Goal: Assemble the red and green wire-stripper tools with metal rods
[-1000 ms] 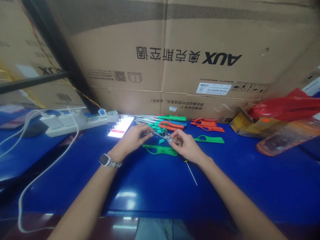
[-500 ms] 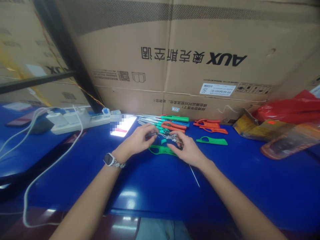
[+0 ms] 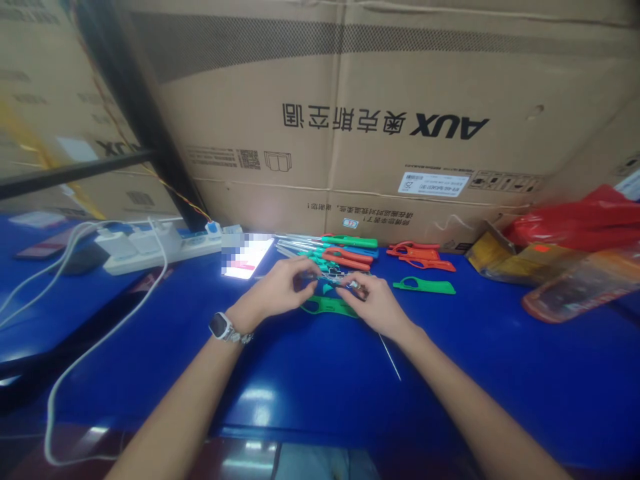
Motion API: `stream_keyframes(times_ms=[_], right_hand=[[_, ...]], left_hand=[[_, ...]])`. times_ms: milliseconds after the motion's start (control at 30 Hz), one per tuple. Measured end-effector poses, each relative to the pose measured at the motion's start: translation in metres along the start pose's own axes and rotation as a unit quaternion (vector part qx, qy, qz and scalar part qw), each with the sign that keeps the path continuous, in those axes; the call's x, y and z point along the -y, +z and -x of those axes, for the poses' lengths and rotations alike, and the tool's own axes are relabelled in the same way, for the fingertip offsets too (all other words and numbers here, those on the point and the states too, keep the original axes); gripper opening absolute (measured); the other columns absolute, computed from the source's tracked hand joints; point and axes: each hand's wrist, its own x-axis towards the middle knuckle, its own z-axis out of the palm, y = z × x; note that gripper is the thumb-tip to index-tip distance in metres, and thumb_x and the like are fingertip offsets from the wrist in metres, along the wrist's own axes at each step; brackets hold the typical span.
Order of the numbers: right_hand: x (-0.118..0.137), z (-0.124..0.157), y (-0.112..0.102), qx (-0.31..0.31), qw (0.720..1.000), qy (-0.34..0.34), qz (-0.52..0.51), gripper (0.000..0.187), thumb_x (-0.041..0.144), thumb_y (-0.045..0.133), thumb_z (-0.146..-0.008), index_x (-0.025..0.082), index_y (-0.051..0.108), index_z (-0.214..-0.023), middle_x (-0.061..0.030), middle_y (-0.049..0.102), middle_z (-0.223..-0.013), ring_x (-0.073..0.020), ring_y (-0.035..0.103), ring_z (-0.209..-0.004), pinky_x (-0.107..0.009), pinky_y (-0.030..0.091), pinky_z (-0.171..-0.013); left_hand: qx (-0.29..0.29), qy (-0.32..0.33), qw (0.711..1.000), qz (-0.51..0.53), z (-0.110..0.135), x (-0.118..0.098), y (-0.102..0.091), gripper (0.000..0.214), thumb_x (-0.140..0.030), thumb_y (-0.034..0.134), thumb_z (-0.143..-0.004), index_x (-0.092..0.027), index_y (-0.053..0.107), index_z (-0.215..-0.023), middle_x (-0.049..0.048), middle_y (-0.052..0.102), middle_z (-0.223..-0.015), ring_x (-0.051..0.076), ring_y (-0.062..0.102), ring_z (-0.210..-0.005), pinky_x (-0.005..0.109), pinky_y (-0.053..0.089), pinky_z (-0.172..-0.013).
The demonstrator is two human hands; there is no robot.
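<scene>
My left hand (image 3: pixel 281 288) and my right hand (image 3: pixel 376 303) meet over the blue table (image 3: pixel 310 373), both pinching a small thin metal part (image 3: pixel 336 281) held between their fingertips. Its exact shape is too small to make out. A green plastic handle piece (image 3: pixel 329 307) lies on the table just under the hands. Behind them sits a pile of metal blades with green, orange and blue handles (image 3: pixel 340 251). A watch is on my left wrist (image 3: pixel 223 327).
Orange handle pieces (image 3: pixel 419 254) and another green one (image 3: pixel 425 287) lie to the right. A thin metal rod (image 3: pixel 389 357) lies by my right forearm. A lit phone (image 3: pixel 247 257), a power strip with chargers (image 3: pixel 145 243), plastic bags (image 3: pixel 575 267) and a large cardboard box (image 3: pixel 380 120) surround the spot.
My hands have drawn slightly closer together around the small metal part and shifted a little. The view has drifted a little.
</scene>
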Motion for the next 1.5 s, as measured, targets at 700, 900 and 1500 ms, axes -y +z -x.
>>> stream_keyframes(times_ms=[700, 900, 1500], right_hand=[[0.001, 0.001, -0.002, 0.037, 0.997, -0.003, -0.069, 0.024, 0.041, 0.054, -0.094, 0.019, 0.057, -0.083, 0.005, 0.048, -0.063, -0.0099, 0.04, -0.054, -0.023, 0.032, -0.052], [0.0, 0.001, -0.002, 0.022, 0.999, -0.005, -0.034, 0.024, 0.041, 0.054, -0.094, 0.019, 0.058, -0.083, 0.0045, 0.05, -0.061, -0.0107, 0.042, -0.053, -0.024, 0.032, -0.052], [0.002, 0.002, -0.004, -0.02, 0.999, -0.021, 0.018, 0.022, 0.039, 0.057, -0.092, 0.02, 0.063, -0.083, 0.0027, 0.055, -0.064, -0.0123, 0.045, -0.056, -0.026, 0.035, -0.057]], left_hand=[[0.031, -0.023, 0.999, 0.025, -0.001, 0.004, 0.005, 0.024, -0.035, 0.057, -0.095, -0.022, 0.07, -0.11, 0.0052, 0.074, -0.1, 0.019, 0.069, -0.088, 0.03, 0.053, -0.078], [0.017, -0.038, 0.998, 0.056, 0.0, 0.005, 0.007, 0.023, -0.037, 0.057, -0.095, -0.019, 0.067, -0.105, 0.0031, 0.073, -0.086, 0.017, 0.067, -0.077, 0.027, 0.051, -0.07], [-0.034, 0.034, 0.999, -0.018, -0.003, -0.006, 0.01, 0.023, -0.033, 0.055, -0.096, -0.02, 0.074, -0.096, 0.0056, 0.072, -0.086, 0.021, 0.059, -0.085, 0.034, 0.05, -0.077]])
